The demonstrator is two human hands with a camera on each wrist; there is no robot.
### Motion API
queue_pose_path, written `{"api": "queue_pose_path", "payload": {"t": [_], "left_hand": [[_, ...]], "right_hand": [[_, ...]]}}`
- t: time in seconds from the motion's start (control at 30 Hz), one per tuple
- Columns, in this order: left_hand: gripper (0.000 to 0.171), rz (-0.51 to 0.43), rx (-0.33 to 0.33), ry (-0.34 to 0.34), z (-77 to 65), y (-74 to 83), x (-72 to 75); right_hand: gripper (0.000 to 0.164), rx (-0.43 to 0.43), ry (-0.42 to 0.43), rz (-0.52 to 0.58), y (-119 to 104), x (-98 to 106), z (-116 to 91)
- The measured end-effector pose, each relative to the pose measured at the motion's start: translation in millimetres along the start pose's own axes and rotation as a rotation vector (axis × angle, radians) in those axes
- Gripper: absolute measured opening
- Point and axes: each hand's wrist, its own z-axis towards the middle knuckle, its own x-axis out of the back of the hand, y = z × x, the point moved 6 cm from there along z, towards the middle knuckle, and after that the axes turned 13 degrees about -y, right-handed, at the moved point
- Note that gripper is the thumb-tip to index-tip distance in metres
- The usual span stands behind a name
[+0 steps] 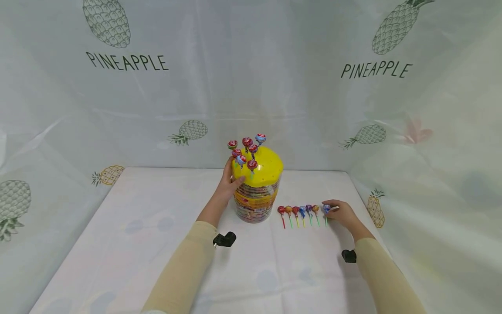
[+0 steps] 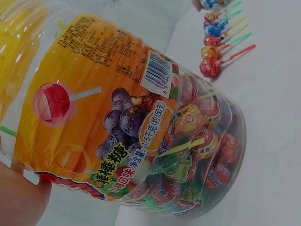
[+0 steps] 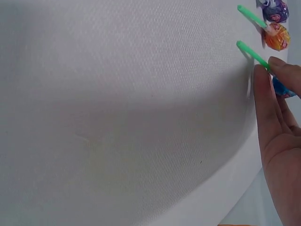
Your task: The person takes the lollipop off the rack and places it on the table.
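A clear plastic lollipop jar [image 1: 256, 203] with a yellow lid [image 1: 270, 165] stands upright on the table. Several wrapped lollipops [image 1: 252, 165] stick up out of the lid, mostly on its left half. My left hand [image 1: 228, 185] grips the jar's upper left side, the thumb across the front just below the lid. At the right end of a row of lollipops [image 1: 296, 210], my right hand [image 1: 342, 213] pinches a blue-wrapped lollipop [image 3: 281, 88] between thumb and fingers. Its green stick [image 3: 249, 51] points away from the fingertips, close over the table.
Wrapped lollipops fill the lower part of the jar, seen through its wall in the left wrist view. The row lies right of the jar, sticks toward me. A white cloth [image 1: 157, 244] covers the table, and a pineapple-print curtain [image 1: 251, 87] hangs behind it.
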Motion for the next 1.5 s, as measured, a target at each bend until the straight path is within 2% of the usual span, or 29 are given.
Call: {"api": "queue_pose_path", "payload": {"t": [0.2, 0.37, 0.9, 1.5], "left_hand": [[0.087, -0.003, 0.006, 0.005, 0.0, 0.0, 0.0], [0.087, -0.010, -0.011, -0.007, 1.3, 0.4, -0.2], [0.088, -0.008, -0.036, -0.013, 1.5, -1.2, 0.0], [0.088, 0.010, -0.016, -0.022, 2.9, -2.6, 1.5]], "right_hand": [[0.047, -0.018, -0.034, -0.039, 0.3, -1.9, 4.9], [0.049, -0.014, -0.045, -0.018, 1.0, -3.0, 6.5], [0.048, -0.012, -0.039, -0.027, 1.5, -5.1, 8.3], [0.048, -0.040, -0.016, -0.038, 3.9, -5.6, 5.6]]}}
